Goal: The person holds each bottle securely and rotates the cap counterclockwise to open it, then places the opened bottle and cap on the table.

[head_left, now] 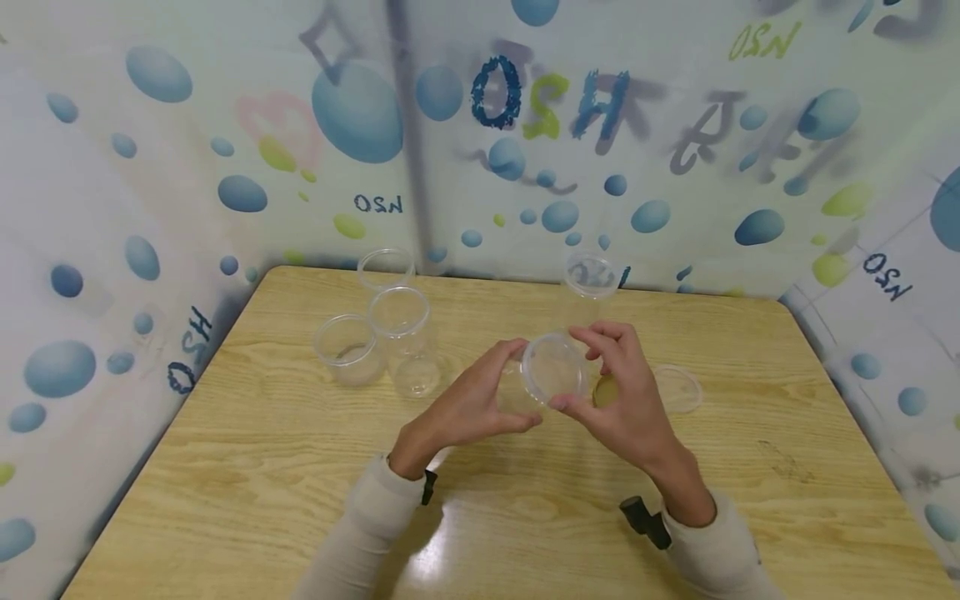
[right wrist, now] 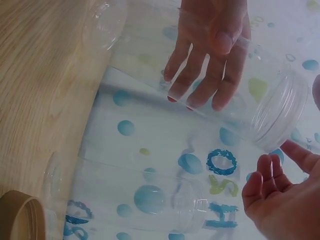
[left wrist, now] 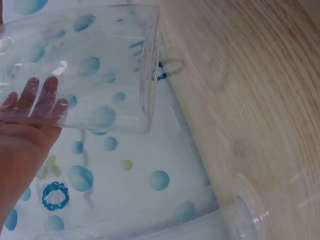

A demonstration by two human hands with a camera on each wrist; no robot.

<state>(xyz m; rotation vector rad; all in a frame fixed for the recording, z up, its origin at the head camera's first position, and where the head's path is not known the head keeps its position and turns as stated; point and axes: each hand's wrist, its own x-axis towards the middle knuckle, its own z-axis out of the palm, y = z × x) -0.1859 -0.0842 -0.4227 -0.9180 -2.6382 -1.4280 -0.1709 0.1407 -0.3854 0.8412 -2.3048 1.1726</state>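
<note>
Wood-grain table, rounded back corners, bubble-print sheet walling 3 sides. 3 clear jars cluster left of the hands, 1 more at the back edge; roomier to the right and toward the person. Clear plastic jar held above mid-table, long axis sideways, rimmed end rightward. Left hand grips its body; right hand pinches the rimmed end.

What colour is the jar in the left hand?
The jar is clear and colourless; it shows best in the left wrist view.
</note>
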